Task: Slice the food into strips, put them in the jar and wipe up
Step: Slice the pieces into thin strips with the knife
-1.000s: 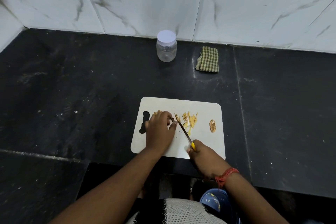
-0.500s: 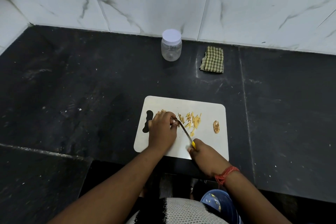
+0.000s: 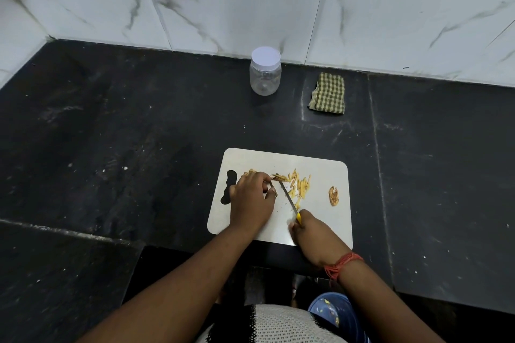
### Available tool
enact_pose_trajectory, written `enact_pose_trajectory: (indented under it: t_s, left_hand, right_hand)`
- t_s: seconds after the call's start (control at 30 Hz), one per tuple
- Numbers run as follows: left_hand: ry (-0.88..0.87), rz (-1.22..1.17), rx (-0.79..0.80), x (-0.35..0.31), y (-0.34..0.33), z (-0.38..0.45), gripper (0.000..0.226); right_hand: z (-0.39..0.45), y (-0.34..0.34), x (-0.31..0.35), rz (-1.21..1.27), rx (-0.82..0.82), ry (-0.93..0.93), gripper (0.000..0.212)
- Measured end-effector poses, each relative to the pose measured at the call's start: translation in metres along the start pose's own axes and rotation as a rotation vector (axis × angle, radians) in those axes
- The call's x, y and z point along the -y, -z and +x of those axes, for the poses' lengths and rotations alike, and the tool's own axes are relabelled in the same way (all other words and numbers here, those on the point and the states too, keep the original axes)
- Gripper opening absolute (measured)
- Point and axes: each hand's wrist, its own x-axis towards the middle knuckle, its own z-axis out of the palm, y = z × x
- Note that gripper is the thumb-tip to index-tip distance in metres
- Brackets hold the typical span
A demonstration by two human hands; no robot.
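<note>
From my head view, my left hand (image 3: pixel 250 198) rests curled on the white rectangular plastic cutting board (image 3: pixel 320 220), its fingertips pinching a thin brownish piece of the food (image 3: pixel 273 190) down against the board; how much of that piece is left under my palm I cannot tell. My right hand (image 3: pixel 315 237) is wrapped round the yellow handle of the slim-bladed knife (image 3: pixel 288 198), which slants up and to the left from that grip, its tip reaching the near edge of the pile of pale yellow cut strips (image 3: pixel 298 184). What matters for the coming cut, I judge, is that the pinched piece lies just to the left of the blade and runs nearly parallel with it, so a lengthwise stroke would shave off another strip, with my left fingers very near the edge. A curled orange-brown scrap (image 3: pixel 333 196) lies apart on the right of the board. The clear plastic jar with its white lid (image 3: pixel 265 71) on stands well beyond the board on the black stone counter (image 3: pixel 139 133), near the wall, with the folded green checked cloth (image 3: pixel 328 94) to its right; my right hand is the nearer to both.
</note>
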Motion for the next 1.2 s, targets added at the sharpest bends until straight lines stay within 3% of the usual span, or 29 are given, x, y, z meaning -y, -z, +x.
enact_pose_trajectory:
  t_s: [0.67,0.87,1.07,1.2]
  left_hand:
    - [0.002,0.015,-0.008,0.003,-0.002,0.001,0.007]
    - [0.0,0.015,-0.015,0.002,-0.002,0.0,0.003]
    - [-0.031,0.053,-0.024,0.002,-0.003,-0.002,0.001]
    - [-0.131,0.137,-0.074,0.0,-0.002,-0.004,0.016]
  right_hand:
    - [0.018,0.013,0.019,-0.118,0.084,0.029,0.018]
    - [0.018,0.015,0.016,-0.116,0.04,0.014,0.013]
    - [0.001,0.013,0.001,0.104,0.066,-0.011,0.017]
    - [-0.004,0.014,-0.009,0.2,0.028,-0.04,0.022]
